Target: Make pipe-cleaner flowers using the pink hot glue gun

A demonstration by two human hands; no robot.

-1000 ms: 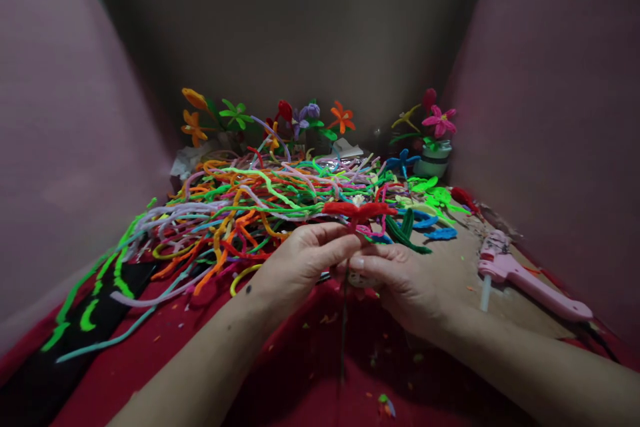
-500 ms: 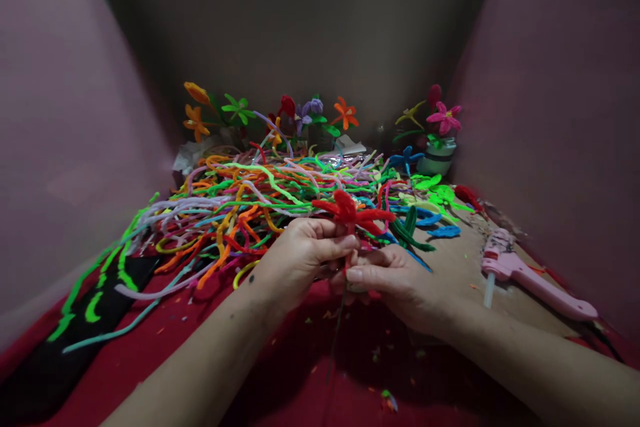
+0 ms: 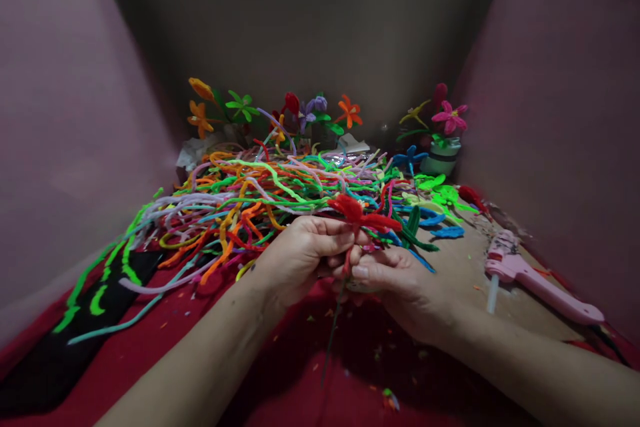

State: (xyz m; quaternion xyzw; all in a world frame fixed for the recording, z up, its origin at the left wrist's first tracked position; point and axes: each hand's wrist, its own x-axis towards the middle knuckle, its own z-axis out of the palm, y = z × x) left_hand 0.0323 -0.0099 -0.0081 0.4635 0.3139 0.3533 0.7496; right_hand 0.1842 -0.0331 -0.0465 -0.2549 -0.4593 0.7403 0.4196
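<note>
A red pipe-cleaner flower is held up in front of the pile, petals at the top. Just under the petals, my left hand pinches it between thumb and fingers. Lower down, my right hand grips the red-wrapped stem between thumb and fingertips. Out of the grip a thin dark wire hangs down at a slant. My fingers hide part of the stem. Right behind lies a heap of many-coloured pipe cleaners, with dark green leaf shapes close to the flower.
A pink glue gun rests on cardboard at the right. Finished flowers and a small jar stand along the back. A black strip lies at left on red cloth dotted with scraps. Pink walls rise on both sides.
The flower has turned and tilted slightly, its petals drawn closer together. Both hands keep their grip on it. The whole view has shifted a little.
</note>
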